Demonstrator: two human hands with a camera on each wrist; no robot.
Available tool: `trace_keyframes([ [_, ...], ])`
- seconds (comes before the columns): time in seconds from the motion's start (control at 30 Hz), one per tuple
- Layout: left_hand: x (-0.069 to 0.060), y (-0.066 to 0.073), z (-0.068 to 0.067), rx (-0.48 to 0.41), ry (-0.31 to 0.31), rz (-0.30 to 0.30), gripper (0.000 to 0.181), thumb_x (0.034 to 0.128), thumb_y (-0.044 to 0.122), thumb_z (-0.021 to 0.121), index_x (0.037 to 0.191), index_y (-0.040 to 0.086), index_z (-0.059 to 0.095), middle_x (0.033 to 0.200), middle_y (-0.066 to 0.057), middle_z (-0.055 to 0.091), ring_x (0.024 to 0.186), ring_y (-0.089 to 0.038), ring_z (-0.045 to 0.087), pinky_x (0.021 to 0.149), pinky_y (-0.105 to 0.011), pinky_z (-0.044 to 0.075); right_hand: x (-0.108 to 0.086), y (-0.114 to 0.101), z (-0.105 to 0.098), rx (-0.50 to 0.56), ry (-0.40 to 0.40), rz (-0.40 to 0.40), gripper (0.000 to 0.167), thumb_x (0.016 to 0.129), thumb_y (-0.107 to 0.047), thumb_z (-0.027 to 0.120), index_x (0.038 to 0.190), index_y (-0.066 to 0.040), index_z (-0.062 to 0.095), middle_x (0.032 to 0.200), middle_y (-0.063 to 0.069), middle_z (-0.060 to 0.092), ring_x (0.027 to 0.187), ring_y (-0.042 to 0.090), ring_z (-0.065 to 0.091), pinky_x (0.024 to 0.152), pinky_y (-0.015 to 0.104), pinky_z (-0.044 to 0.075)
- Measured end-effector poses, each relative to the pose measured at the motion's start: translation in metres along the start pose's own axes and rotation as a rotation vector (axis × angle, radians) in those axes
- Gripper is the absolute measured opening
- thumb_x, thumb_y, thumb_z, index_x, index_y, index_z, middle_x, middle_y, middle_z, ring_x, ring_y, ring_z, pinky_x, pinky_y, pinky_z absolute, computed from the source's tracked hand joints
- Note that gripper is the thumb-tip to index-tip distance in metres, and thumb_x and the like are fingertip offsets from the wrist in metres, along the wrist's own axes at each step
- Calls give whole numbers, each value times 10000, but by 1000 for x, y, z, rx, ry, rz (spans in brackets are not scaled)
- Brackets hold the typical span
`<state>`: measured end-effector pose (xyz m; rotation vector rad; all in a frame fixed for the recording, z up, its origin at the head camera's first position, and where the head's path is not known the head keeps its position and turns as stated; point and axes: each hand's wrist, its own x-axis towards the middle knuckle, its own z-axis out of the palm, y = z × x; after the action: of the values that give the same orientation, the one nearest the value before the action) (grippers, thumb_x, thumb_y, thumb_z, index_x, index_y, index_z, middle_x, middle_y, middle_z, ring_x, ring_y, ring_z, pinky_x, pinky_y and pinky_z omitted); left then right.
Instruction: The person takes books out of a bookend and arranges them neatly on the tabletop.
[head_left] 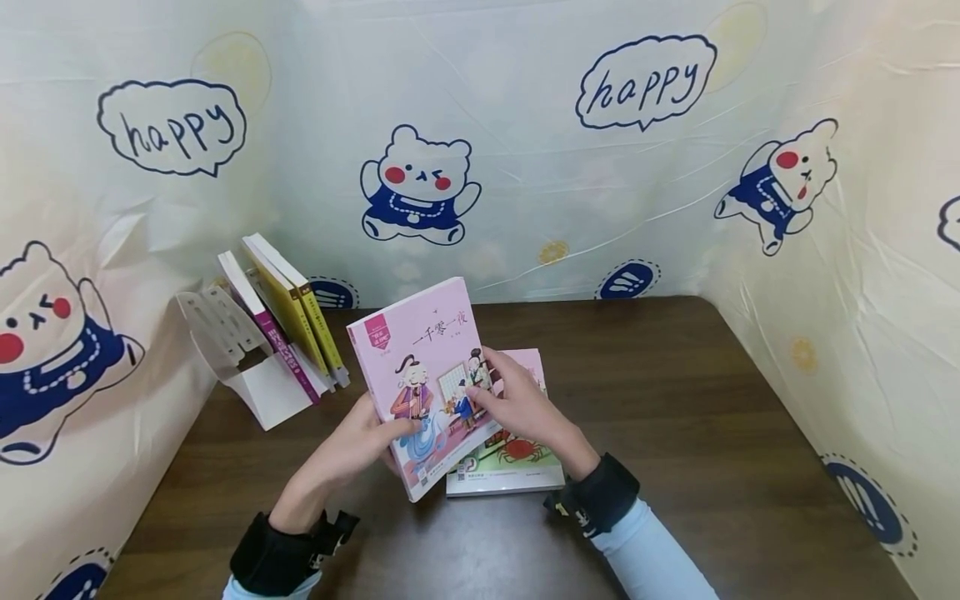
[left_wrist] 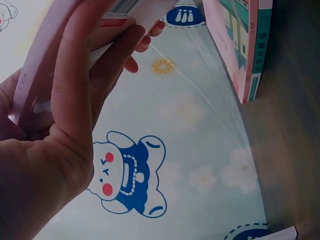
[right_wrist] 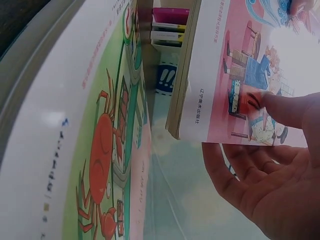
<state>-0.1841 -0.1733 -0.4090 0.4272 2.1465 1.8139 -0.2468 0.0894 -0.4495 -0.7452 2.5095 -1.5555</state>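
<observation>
A pink paperback book (head_left: 397, 350) with cartoon figures on its cover is held tilted above the table. My left hand (head_left: 352, 446) grips its lower left side, thumb on the cover and fingers behind, as the left wrist view also shows. At the right edge, my right hand (head_left: 525, 408) pinches the same book (right_wrist: 212, 105), thumb on the front and fingers behind. Below and partly hidden by it, another book (head_left: 517, 477) with a red crab on a green and white cover lies on the table. No printed pages of the held book are visible.
A white book stand (head_left: 266, 396) is at the table's left, holding a purple-spined book (head_left: 285, 354) and yellow books (head_left: 303, 312) that lean. Patterned cloth (head_left: 525, 192) with cartoon bears borders the brown table (head_left: 675, 400) at the back and sides.
</observation>
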Motion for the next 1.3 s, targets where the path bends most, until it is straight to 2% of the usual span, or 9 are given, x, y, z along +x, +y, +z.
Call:
trace_keyframes([
  [0.23,4,2,-3,7,33,-17,786,998,-14,633,1655,125,225,1507,-294,502,1212,-467,635,890,-548,593,0,-1,1,-7,26,0,560,1033,-220,700,1544,-131,489,1254,40,625,997,276,646,752,295,606],
  [0.63,12,3,-2,20,78,57,778,984,-79,624,1643,115,258,1475,-288,533,1198,-480,650,855,-539,603,1,0,0,-15,47,12,555,1023,-206,715,1533,-144,503,1222,17,628,954,194,657,742,286,608],
  [0.9,14,11,-1,71,147,14,689,1010,-4,659,1612,74,333,1406,-266,607,1149,-430,694,834,-502,614,-1,0,-4,-11,76,24,548,1015,-203,727,1520,-150,521,1175,8,623,962,220,638,740,297,608],
  [1.0,16,10,-1,93,167,17,686,1010,4,663,1610,73,338,1405,-257,611,1148,-421,697,853,-507,607,-1,1,-5,-29,83,21,526,1012,-204,731,1498,-146,540,1140,-5,619,957,221,626,731,307,600],
  [1.1,19,9,1,111,192,22,713,1009,-8,652,1623,87,302,1426,-248,593,1167,-418,687,892,-521,591,-1,3,-5,-42,85,20,509,1010,-212,736,1479,-137,554,1119,-15,623,940,213,620,716,306,595],
  [1.3,23,9,2,117,226,10,724,1042,-26,538,1656,120,183,1498,-234,508,1202,-411,650,975,-541,555,-3,5,-4,-66,79,11,511,1012,-188,725,1491,-122,561,1113,-29,634,967,201,592,735,306,564],
])
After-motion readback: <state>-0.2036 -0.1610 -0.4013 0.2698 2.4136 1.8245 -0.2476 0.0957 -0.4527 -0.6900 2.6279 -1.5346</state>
